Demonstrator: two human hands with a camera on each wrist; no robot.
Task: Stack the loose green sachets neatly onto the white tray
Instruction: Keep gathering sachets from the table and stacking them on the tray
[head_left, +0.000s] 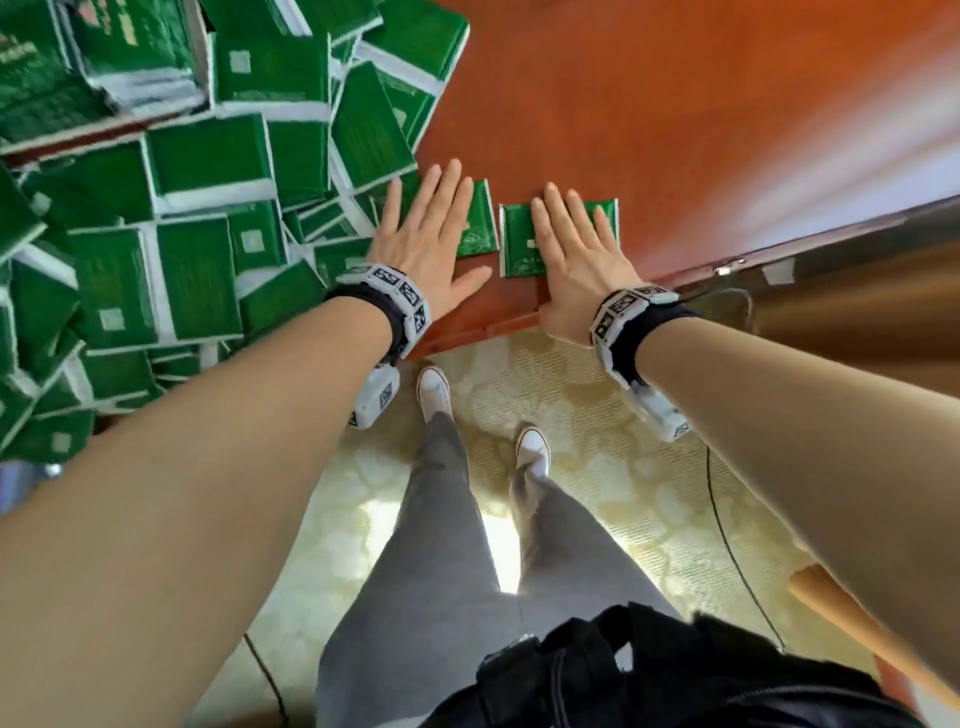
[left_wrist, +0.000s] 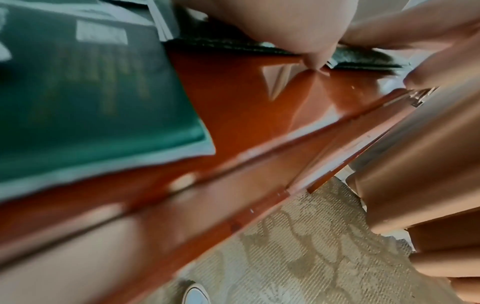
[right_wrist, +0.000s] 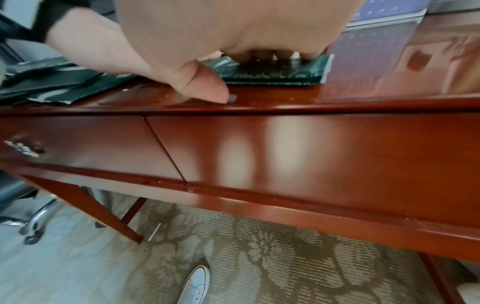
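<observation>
To the left of our left hand (head_left: 431, 244) lies a big heap of green sachets (head_left: 171, 218), some bundled. This hand lies flat, fingers straight, pressing one sachet (head_left: 480, 223) on the wooden desk (head_left: 675, 104). Just beside it, not touching, our right hand (head_left: 576, 260) also rests flat and open on another sachet (head_left: 519, 244). We cannot see a white tray.
</observation>
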